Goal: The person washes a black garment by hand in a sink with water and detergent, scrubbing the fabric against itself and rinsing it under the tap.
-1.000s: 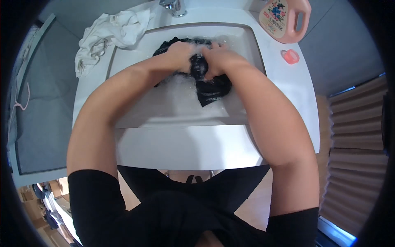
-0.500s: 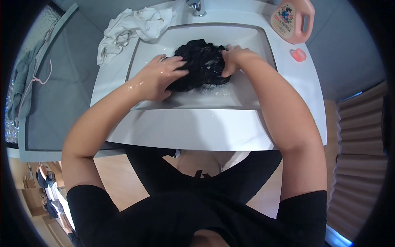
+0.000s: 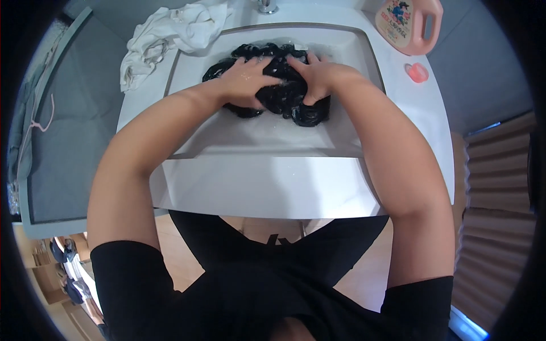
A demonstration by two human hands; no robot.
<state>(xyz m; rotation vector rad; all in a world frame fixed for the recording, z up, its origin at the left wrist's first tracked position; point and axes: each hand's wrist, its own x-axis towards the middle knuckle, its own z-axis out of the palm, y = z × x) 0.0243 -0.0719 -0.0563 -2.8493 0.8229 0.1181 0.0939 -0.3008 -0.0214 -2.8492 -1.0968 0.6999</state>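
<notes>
A wet black garment (image 3: 287, 94) lies bunched in the white sink basin (image 3: 227, 139), with water around it. What sort of garment it is cannot be made out. Spread across its left part, my left hand (image 3: 248, 82) presses down with fingers apart. My right hand (image 3: 318, 77) rests on the right part of the cloth, its fingers also spread and the thumb pointing toward me. Folds of the black cloth stick out beyond both hands.
A crumpled white cloth (image 3: 170, 37) lies on the counter at the back left. Behind the basin stands a chrome faucet (image 3: 267, 5). A pink detergent bottle (image 3: 406, 25) and a pinkish-red cap (image 3: 417, 73) are at the right. A pink hanger (image 3: 44, 119) hangs at the left.
My left hand has moved right and onto the black garment, closer to my right hand. The cloth has spread wider, with folds now reaching further left and toward me on the right.
</notes>
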